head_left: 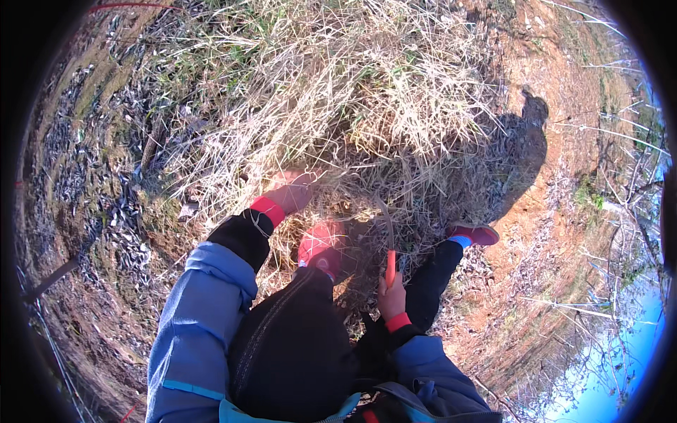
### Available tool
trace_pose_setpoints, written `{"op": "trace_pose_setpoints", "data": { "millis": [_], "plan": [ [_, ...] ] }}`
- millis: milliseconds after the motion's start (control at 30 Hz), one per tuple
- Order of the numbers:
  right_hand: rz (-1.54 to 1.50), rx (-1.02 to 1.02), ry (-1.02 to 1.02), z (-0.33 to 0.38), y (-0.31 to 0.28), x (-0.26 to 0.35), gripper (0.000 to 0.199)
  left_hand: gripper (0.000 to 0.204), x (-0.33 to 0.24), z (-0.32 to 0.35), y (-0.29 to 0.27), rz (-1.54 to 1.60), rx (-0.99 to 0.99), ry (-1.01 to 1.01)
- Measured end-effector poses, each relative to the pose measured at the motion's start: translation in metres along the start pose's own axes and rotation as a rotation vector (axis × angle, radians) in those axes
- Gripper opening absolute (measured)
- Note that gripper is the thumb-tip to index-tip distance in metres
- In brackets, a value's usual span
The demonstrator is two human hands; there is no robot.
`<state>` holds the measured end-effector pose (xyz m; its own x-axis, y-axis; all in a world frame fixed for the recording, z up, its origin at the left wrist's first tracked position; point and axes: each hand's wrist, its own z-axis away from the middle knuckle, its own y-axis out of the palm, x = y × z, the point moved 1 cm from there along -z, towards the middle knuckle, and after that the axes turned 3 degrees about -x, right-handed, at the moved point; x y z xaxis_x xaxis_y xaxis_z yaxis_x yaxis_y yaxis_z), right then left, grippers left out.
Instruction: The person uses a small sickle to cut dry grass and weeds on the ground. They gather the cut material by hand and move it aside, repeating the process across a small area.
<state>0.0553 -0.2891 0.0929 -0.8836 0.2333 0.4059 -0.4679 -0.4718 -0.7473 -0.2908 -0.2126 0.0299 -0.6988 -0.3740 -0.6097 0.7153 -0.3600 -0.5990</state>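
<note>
My right hand is wrapped round the orange handle of a sickle. The thin curved blade points away from me into the shaded base of the grass, where its tip is hard to make out. To the left, my left hand reaches into a clump of dry grass and is closed on stalks low down, its fingers partly hidden by them. The pale yellow stalks bend over in a tangle, with a few green blades among them. Between the hands there is a gap of shaded stubble.
My red left shoe stands close to the grass, between my hands. The other red shoe is farther right, by bare reddish soil. Dark dry leaves litter the left side. Thin bare branches rise at the right edge.
</note>
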Motion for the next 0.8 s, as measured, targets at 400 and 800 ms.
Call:
{"op": "trace_pose_setpoints", "data": {
  "millis": [400,800],
  "plan": [
    [-0.024,-0.094,-0.096,0.064,-0.019,-0.042,0.020,0.031,0.080,0.083,0.061,-0.026,-0.136,-0.068],
    [-0.017,-0.115,-0.542,-0.145,-0.015,0.154,0.021,0.014,-0.037,-0.015,-0.001,0.134,-0.130,0.389]
  ]
}}
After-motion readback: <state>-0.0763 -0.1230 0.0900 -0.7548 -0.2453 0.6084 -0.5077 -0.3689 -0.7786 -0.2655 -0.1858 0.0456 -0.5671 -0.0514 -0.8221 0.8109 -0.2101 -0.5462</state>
